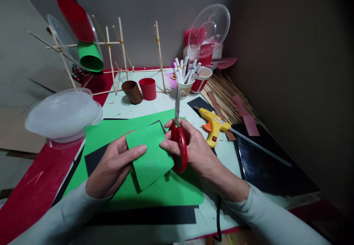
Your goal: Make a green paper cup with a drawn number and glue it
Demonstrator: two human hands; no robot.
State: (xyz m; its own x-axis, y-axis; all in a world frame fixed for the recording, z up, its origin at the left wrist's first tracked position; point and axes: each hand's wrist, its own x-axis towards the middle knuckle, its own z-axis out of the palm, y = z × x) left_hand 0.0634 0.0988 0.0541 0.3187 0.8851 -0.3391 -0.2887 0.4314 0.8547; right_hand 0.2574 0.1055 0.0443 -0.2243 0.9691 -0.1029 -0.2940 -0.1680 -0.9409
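My left hand pinches a matte, bright-green craft-sheet piece, four-sided and gently curved; my right hand holds red-handled scissors, thumb on the green edge.

A worker wears a long-sleeved top in a pale, cool grey, visible only along the forearms. The left sleeve is plain and lightly creased, its cuff close-fitting near the wrist. The right sleeve, in matching fabric, ends slightly higher on the forearm, with soft folds behind its edge. Both the left hand and the right hand are bare, the thumbnails apparently short.
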